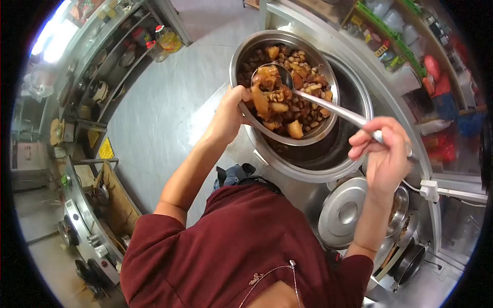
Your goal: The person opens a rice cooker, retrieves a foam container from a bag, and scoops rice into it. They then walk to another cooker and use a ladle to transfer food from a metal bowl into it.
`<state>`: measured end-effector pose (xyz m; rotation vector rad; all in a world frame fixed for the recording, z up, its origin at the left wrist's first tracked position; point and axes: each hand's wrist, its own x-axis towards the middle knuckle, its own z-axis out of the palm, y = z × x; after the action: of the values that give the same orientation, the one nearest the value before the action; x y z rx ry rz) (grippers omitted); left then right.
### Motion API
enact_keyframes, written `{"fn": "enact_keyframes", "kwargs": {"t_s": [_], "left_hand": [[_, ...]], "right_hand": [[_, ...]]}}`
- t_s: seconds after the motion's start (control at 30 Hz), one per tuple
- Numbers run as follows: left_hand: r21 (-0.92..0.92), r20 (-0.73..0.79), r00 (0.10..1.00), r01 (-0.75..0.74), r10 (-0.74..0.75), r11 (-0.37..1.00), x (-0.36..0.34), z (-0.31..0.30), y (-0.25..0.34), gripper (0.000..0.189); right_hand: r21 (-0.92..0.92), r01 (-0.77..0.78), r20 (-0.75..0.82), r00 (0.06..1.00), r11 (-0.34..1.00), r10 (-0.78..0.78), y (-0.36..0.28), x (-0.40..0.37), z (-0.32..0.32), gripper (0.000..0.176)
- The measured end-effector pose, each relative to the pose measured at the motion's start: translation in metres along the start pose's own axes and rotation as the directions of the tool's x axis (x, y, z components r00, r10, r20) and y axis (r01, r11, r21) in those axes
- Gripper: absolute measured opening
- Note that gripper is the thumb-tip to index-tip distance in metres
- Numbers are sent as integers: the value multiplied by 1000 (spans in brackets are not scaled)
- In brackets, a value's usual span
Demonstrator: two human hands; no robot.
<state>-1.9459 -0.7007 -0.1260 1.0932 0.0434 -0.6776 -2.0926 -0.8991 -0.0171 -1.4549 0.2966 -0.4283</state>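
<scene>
- The left hand [228, 114] sits at centre frame, fingers closed over the near rim of a metal bowl [287, 35] and holding it up, tilted toward the person.
- The right hand [386, 154], at right of centre, is closed around the end of a ladle [334, 109]; its handle runs up-left into the bowl.
- The bowl lies in the upper middle of the frame, between and above both hands. It is filled with a brown stew [303, 110] of chunky pieces and beans, and the ladle's scoop carries several chunks.
- Right under the bowl stands a large pot [308, 172], dark inside.
- A round metal lid [343, 211] rests on the surface at lower right, beside a smaller pot [411, 263].
</scene>
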Motion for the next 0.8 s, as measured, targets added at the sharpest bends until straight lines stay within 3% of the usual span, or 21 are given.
{"fn": "enact_keyframes", "kwargs": {"t_s": [0.1, 0.13, 0.27, 0.33, 0.47, 0.5, 0.57, 0.63, 0.73, 0.77, 0.8], "left_hand": [[-47, 97, 993, -68, 72, 997, 7, -6, -1, 32], [-65, 18, 998, -64, 65, 996, 0, 6, 6, 35], [-136, 39, 998, -41, 47, 990, -3, 0, 14, 42], [-115, -62, 997, -57, 50, 992, 1, -15, 15, 44], [-81, -96, 975, -208, 200, 975, -1, -39, 20, 43], [-137, -80, 974, -220, 210, 966, -4, -41, 25, 45], [-66, -121, 953, -287, 278, 956, -3, -59, 25, 47], [-76, -179, 949, -277, 260, 958, -6, -60, 28, 49], [-86, -221, 946, -263, 239, 961, -6, -69, 26, 51], [-22, -252, 938, -251, 237, 968, -8, -63, 26, 54], [-25, -258, 939, -242, 228, 970, -7, -64, 24, 54]], "right_hand": [[119, -74, -144, 985, 990, 91, 11, 7, -25, 30], [152, -73, -165, 981, 986, 99, 11, 7, -31, 30], [71, 7, -210, 978, 997, 8, -2, 4, -40, 30], [64, 19, -250, 968, 998, -3, -11, 0, -49, 30], [21, 63, -278, 959, 998, -55, -19, -20, -92, 30], [-67, 47, -281, 958, 997, -64, -15, -25, -100, 30], [-197, -19, -267, 963, 980, -35, 3, -30, -106, 30], [-418, -70, -129, 992, 906, 17, 35, -34, -102, 26], [-536, -135, -14, 988, 833, 151, 72, -44, -95, 21], [-722, 110, 215, 974, 683, 70, 77, -45, -94, 22], [-797, 372, 446, 893, 477, 50, 80, -45, -94, 25]]}}
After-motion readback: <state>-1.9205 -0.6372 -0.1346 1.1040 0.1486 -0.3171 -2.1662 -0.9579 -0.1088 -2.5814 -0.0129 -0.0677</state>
